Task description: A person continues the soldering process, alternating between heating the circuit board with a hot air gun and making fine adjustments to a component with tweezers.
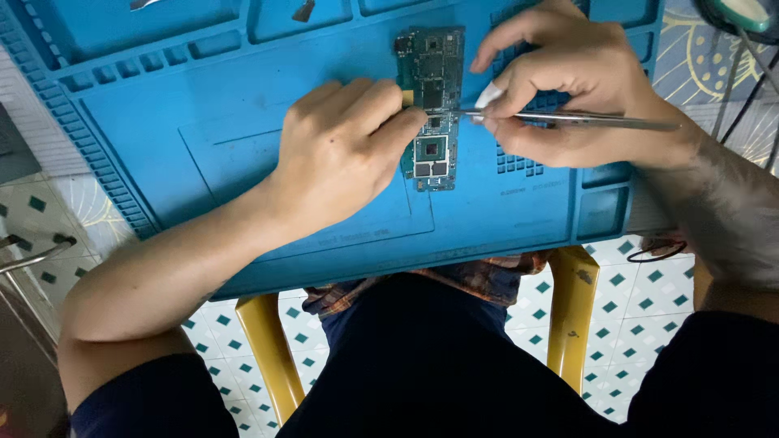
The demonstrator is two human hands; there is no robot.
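Bench: covered by a blue silicone work mat (243,154) with moulded compartments along its far edge.
On the mat: a green circuit board (432,113), lying flat, lengthwise away from the person.
Far compartments: small metal bits (303,10).
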